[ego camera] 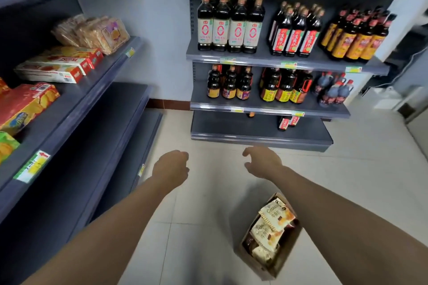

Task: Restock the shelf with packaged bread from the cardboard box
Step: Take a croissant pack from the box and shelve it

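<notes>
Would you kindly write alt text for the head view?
Two empty hands, left and right, reach out over a tiled floor where a cardboard box holds bread packs. Snack shelves stand left, sauce bottles ahead.

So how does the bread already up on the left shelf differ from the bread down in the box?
The bread on the shelf is in clear wrap, so the golden slices show; the packets in the cardboard box are cream printed bags with lettering. The shelf bread lies stacked beside red biscuit boxes; the boxed packets stand jumbled on end in the box on the floor. Both are sealed and untouched: neither hand holds anything.
</notes>
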